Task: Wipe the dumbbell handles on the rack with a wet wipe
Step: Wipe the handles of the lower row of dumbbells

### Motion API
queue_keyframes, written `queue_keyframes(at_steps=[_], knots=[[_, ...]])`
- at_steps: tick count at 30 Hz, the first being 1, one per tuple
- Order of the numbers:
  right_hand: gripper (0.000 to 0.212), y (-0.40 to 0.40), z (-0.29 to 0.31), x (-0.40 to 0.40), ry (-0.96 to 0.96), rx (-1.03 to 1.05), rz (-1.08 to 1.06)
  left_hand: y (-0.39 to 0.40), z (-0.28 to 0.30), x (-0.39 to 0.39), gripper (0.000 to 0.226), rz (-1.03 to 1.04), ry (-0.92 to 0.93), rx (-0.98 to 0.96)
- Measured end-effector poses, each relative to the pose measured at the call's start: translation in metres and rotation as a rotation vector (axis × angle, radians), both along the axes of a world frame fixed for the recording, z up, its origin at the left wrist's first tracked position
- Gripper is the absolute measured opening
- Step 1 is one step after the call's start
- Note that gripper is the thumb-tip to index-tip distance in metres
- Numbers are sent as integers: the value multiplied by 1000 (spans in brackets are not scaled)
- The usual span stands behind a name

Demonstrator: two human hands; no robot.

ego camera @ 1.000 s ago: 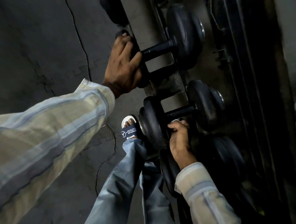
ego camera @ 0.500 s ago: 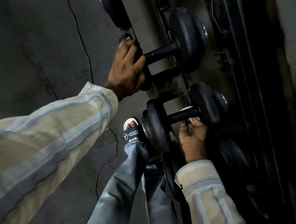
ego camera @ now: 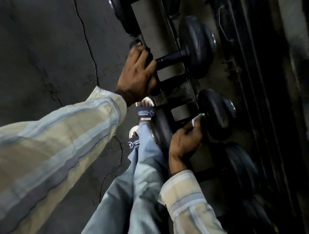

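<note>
Head view. Your left hand point(ego camera: 137, 76) is curled over the near head of the upper dumbbell point(ego camera: 196, 46), fingers point(ego camera: 143, 55) wrapped round it and gripping. That dumbbell's handle point(ego camera: 171, 58) has its long axis running from about 8 o'clock to 2 o'clock, the far head toward 2 o'clock.

Your right hand point(ego camera: 184, 144) is closed on the handle of the second dumbbell point(ego camera: 217, 113), with the white wet wipe point(ego camera: 196, 119) pinched between fingers and handle, right against the far head. This handle lies on the same 8-to-2 o'clock line; its near head point(ego camera: 161, 127) sits at 8 o'clock of your hand, just beside your trouser leg point(ego camera: 144, 177).

The rack point(ego camera: 153, 29) runs from 12 o'clock toward 5 o'clock across the frame. I count two dumbbells clearly, part of one more at the top edge, and further dark heads point(ego camera: 239, 165) at 4 o'clock of your right hand, too blurred to count. Little room between the two heads around your right hand. Cracked floor point(ego camera: 47, 51) lies open at 9 o'clock. Two sandalled feet point(ego camera: 144, 110) stand close against the rack's edge.
</note>
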State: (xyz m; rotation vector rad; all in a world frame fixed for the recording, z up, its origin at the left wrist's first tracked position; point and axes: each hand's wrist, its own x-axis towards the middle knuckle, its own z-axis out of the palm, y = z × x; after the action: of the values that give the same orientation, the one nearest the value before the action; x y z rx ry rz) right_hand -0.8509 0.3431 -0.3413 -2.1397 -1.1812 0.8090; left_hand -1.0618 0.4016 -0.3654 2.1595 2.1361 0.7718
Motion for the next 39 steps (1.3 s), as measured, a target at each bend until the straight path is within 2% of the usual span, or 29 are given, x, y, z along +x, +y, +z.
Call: queue_keyframes(at_steps=[3, 6, 10, 14, 17, 19, 21, 23, 27, 31, 33, 36, 39], knots=[[48, 3, 12, 5, 14, 97, 188, -1, 5, 1, 16, 16, -9, -35], [46, 22, 16, 4, 75, 107, 359, -3, 11, 0, 25, -10, -16, -129], [43, 62, 18, -27, 165, 103, 469, -2, 19, -11, 28, -73, -58, -190], [33, 98, 23, -59, 55, 231, 643, 3, 29, -33, 24, -42, -124, -166], [37, 121, 21, -81, 26, 347, 838, 8, 33, -58, 26, -15, -115, -179], [35, 136, 13, -93, -118, 468, 979, 14, 34, -73, 34, 1, -87, -195], [34, 152, -4, -100, -285, 491, 1081, 23, 33, -86, 44, 33, -62, -225], [36, 159, -17, -100, -375, 460, 1167, 31, 30, -100, 50, 36, -41, -259], [37, 157, -19, -98, -405, 258, 1277, 52, 24, -119, 58, 25, 5, -284], [72, 158, 1, -110, -376, 35, 1345, 80, 19, -139, 55, -1, 111, -278], [85, 155, 11, -111, -461, -63, 1432, 95, 18, -155, 53, 1, 159, -281], [85, 149, 24, -107, -616, -122, 1506, 112, 15, -180, 44, 27, 146, -273], [83, 155, 27, -108, -712, -140, 1404, 122, 13, -192, 34, -20, 60, -194]])
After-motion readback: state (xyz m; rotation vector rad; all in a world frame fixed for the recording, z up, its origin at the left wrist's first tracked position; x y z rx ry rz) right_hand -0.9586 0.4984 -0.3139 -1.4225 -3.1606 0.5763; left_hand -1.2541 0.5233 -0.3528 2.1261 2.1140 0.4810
